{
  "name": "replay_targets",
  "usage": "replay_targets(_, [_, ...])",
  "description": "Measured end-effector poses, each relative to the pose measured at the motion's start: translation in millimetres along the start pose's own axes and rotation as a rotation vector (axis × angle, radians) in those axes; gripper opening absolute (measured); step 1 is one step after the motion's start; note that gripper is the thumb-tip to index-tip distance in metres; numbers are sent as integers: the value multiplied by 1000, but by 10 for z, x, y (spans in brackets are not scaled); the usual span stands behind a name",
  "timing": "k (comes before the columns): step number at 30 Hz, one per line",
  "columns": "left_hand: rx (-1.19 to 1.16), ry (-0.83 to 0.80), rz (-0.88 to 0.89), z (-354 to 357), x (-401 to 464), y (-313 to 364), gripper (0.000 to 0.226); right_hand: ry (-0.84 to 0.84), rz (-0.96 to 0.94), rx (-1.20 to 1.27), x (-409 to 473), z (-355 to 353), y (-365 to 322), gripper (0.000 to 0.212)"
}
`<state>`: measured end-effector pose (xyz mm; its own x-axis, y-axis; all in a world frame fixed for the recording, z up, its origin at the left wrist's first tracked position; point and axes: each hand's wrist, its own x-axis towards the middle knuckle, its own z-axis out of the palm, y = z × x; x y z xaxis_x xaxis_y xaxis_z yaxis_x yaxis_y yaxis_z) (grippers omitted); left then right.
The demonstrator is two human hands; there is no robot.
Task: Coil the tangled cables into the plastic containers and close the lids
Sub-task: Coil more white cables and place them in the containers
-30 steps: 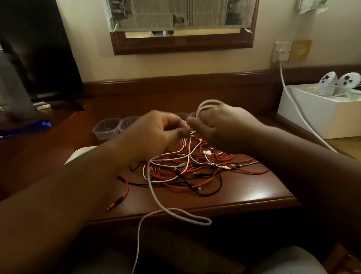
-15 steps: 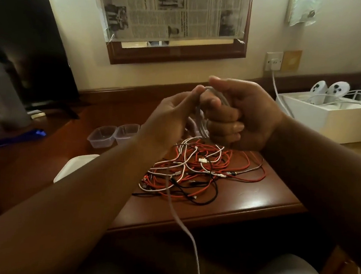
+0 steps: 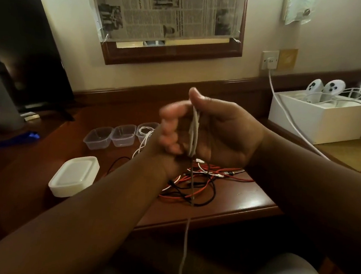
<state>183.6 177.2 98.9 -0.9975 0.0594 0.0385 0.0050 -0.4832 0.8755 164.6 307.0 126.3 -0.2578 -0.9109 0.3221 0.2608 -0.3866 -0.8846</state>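
My right hand (image 3: 223, 132) pinches the looped white cable (image 3: 194, 135) above the tangled cables (image 3: 206, 182) on the desk (image 3: 246, 199), my blurred left hand (image 3: 169, 131) touching it with fingers loosely curled, containers (image 3: 112, 136) far left.

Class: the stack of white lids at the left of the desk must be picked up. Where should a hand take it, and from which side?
Take the stack of white lids across its two long edges, coming from above. It lies flat on the desk with bare wood around it, and the rims overhang slightly, which should give fingertips a grip.
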Motion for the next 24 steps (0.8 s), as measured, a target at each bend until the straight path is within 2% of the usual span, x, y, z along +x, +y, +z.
replay_targets(4, [72, -44, 19, 34, 14, -11, 43, 119, -196, -94, 99, -15, -26, 47])
replay_targets(6, [166, -107, -30, -11, 1, 0, 30, 237, -291, -326, 108, -49, -44, 41])
replay_targets(8, [288, -123, -73, -77, -19, 21, 17, 400, -347, -743, 80, -107, -85, 35])
replay_targets(10, [544, -106, -18, -191, -14, 24, 23, 593, -352, -1394, 62, -166, -126, 31])
replay_targets(11, [731, -102, 48, -239, -26, 45, 23, 635, -278, -1706, 63, -179, -132, 31])
replay_targets(12, [930, -103, 129, -281, -47, 83, 19, 633, -127, -1942, 65, -187, -127, 32])
replay_targets(14, [1220, -72, 314, -376, -48, 163, 8, 621, 238, -2123, 74, -187, -59, 41])
replay_targets(15, [1277, -73, 409, -418, -43, 205, 5, 632, 333, -2102, 77, -200, 11, 45])
replay_targets(17, [1312, -106, 547, -461, -50, 283, 6, 687, 368, -1843, 84, -220, 167, 51])
replay_targets(19, [1245, -123, 606, -487, -48, 316, 12, 693, 406, -1272, 67, -211, 240, 59])
replay_targets(21, [966, -94, 499, -544, -11, 310, 20, 492, 452, -684, 14, -214, 217, 68])
replay_targets(24, [451, -158, 225, -587, 36, 197, 33, 103, 342, -101, 29, -163, 165, 68])
